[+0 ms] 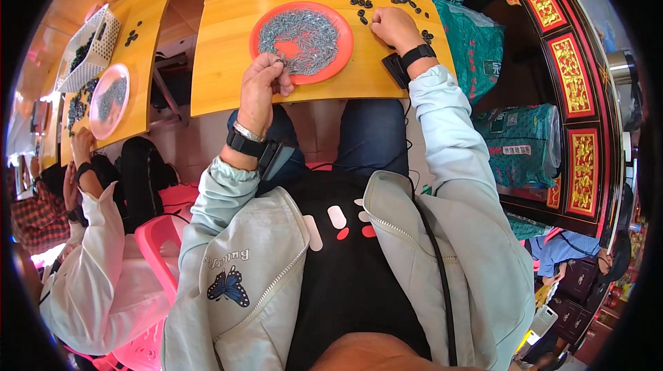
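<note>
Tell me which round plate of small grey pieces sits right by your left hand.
The orange-red plate on the near table; your left hand hovers at its lower-left rim. The pink plate lies far left, on a co-worker's table.

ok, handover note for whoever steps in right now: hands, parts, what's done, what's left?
Left hand: at the near rim of the round orange plastic plate, fingers pinched on what looks like one small grey metal piece.
Right hand: flat on the yellow wooden table right of the plate, fingertips among the small black round parts.
Plate holds a heap of small grey metal pieces, with a bare patch in the middle.
Done: several black parts lie loose in a row beyond the right hand; whether they are finished cannot be told.
Left: most of the grey heap remains on the plate.
</note>
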Demonstrator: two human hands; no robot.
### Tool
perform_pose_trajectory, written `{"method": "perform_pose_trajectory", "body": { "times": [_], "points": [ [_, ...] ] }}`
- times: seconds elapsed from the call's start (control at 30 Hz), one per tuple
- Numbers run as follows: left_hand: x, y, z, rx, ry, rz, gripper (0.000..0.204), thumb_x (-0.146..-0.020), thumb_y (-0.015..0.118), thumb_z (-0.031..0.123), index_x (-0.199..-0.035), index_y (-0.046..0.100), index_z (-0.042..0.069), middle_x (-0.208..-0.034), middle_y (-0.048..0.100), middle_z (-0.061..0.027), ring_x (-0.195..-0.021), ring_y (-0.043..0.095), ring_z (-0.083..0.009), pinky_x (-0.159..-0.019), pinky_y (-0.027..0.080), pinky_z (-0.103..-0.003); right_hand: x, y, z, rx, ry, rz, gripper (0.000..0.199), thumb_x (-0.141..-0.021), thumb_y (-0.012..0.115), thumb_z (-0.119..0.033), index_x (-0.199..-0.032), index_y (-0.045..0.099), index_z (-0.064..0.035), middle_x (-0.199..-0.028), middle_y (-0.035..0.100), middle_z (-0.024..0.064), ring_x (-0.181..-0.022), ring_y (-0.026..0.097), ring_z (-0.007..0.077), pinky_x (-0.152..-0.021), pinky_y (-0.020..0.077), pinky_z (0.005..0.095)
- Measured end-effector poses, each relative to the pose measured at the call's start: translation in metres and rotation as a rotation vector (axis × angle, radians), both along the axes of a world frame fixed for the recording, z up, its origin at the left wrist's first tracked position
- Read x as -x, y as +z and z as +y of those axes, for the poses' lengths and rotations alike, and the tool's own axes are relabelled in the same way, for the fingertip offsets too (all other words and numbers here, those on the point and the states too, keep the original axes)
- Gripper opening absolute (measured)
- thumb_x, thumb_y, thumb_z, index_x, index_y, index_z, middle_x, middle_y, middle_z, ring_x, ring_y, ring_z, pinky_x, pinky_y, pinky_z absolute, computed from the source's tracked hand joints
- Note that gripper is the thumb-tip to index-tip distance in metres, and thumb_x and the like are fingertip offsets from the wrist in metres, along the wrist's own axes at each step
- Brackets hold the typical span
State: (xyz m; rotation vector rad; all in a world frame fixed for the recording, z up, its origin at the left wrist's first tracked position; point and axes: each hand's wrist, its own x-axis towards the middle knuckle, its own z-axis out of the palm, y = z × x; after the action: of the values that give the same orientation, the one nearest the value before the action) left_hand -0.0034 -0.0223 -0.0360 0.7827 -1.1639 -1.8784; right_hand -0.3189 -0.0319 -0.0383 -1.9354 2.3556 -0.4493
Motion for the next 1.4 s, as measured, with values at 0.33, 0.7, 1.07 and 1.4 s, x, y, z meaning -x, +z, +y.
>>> {"method": "perform_pose_trajectory", "body": {
  "times": [0.33,0.7,1.07,1.4],
  "points": [
    [0.0,0.001,0.004,0.006,-0.004,-0.025,0.01,-0.09,0.044,0.012,-0.082,0.049,0.008,-0.067,0.054,-0.0026,-0.058,0.053,-0.0121,-0.054,0.041,-0.023,-0.001,0.014,0.016,0.011,-0.029,-0.745,0.019,-0.079,0.059,-0.013,-0.092,0.065,-0.001,-0.081,0.066,0.0086,-0.073,0.062,0.0156,-0.066,0.0484,0.0268],
    [0.004,0.014,0.016,0.04,0.021,0.048,0.01,-0.087,0.048,0.011,-0.08,0.051,0.006,-0.065,0.055,-0.0029,-0.057,0.051,-0.0109,-0.054,0.04,-0.022,-0.103,0.055,0.046,0.098,0.296,-1.29,0.019,-0.086,0.058,-0.006,-0.104,0.058,0.0004,-0.091,0.064,0.0062,-0.08,0.063,0.0119,-0.072,0.0491,0.0222],
    [-0.002,0.016,0.021,0.102,0.05,0.111,0.008,-0.088,0.047,0.01,-0.085,0.051,0.004,-0.07,0.054,-0.0026,-0.063,0.052,-0.0113,-0.06,0.042,-0.022,-0.161,0.036,0.058,0.019,0.227,-1.702,0.017,-0.085,0.06,-0.007,-0.1,0.062,0.0007,-0.089,0.065,0.0056,-0.075,0.062,0.0106,-0.071,0.051,0.022],
    [-0.004,0.017,0.021,0.1,0.022,-0.005,0.009,-0.088,0.047,0.011,-0.082,0.051,0.005,-0.068,0.052,-0.0011,-0.062,0.05,-0.0098,-0.058,0.04,-0.022,-0.148,0.054,0.055,0.037,0.208,-1.413,0.014,-0.082,0.063,-0.009,-0.093,0.064,-0.0013,-0.076,0.064,0.0031,-0.067,0.059,0.0079,-0.063,0.0476,0.0189]
  ]
}}
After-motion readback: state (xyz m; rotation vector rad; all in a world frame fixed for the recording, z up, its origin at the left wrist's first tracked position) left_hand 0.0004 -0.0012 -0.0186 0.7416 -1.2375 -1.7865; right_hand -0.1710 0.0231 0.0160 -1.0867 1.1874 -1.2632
